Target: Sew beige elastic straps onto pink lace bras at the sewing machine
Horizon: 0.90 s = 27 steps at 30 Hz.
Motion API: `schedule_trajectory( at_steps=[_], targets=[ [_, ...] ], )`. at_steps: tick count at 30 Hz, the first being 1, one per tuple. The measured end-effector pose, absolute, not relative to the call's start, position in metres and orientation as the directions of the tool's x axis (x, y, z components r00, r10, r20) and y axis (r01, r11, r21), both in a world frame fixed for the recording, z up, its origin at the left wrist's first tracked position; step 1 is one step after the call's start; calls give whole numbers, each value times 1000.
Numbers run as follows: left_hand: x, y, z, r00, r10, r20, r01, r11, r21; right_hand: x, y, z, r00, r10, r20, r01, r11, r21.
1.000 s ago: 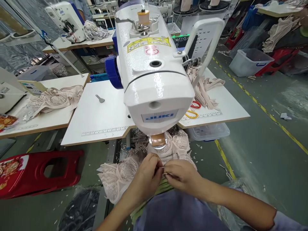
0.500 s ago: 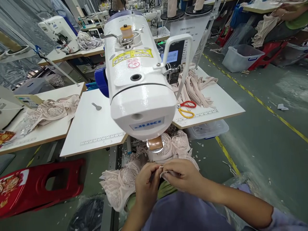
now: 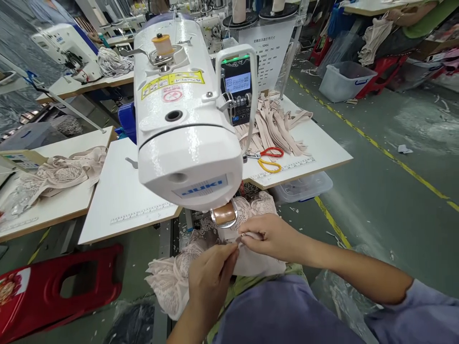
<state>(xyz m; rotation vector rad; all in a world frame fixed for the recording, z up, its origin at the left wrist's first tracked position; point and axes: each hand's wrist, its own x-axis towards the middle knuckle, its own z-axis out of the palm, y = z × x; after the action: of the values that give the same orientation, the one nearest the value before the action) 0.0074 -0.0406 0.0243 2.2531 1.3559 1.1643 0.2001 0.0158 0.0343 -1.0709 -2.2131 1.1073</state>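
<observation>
Below the head of a white sewing machine [image 3: 190, 157], both my hands pinch a beige piece of a lace bra [image 3: 256, 263]. My left hand [image 3: 211, 270] grips an edge between thumb and forefinger. Its fingertips nearly meet those of my right hand [image 3: 268, 235], whose fingers curl round the same piece; the exact part held is mostly hidden. Lace cups lie behind my right hand, under the machine's needle area. More beige lace bras [image 3: 168, 282] hang bunched to the left of my left hand, over my lap and the machine bed.
Red-and-yellow-handled scissors [image 3: 270, 160] and a pile of beige straps [image 3: 276, 124] lie on the right white table [image 3: 330, 153]. A lit control panel [image 3: 238, 86] stands behind the machine. At lower left is a red stool [image 3: 103, 267]. Another person's arm [image 3: 412, 13] shows at far right.
My hands have moved up and slightly left, nearer the needle area, with the pinched bra stretched below them. The view has shifted right, and the control panel shows more fully.
</observation>
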Motion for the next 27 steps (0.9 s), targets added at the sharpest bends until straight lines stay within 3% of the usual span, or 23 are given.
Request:
schedule_trajectory(
  at_steps=[7,14,18,21,24,27],
  targets=[
    [7,-36,23,261,880,396,595,-470,652,205,19,38,-638,757,-143,383,151,-911],
    [6,-24,28,322,912,253,569,-400,718,207,21,44,-674,730,-114,387,218,-896],
    [4,-21,29,465,841,279,624,-534,571,208,23,45,-691,712,-126,356,183,-916],
    [5,-23,26,466,809,358,693,-585,421,209,21,40,-663,739,-120,347,161,-924],
    [9,-25,23,442,797,411,746,-581,324,209,16,37,-623,781,-38,373,254,-892],
    [12,-23,24,426,806,411,767,-562,308,206,17,40,-616,785,68,424,404,-810]
  ],
)
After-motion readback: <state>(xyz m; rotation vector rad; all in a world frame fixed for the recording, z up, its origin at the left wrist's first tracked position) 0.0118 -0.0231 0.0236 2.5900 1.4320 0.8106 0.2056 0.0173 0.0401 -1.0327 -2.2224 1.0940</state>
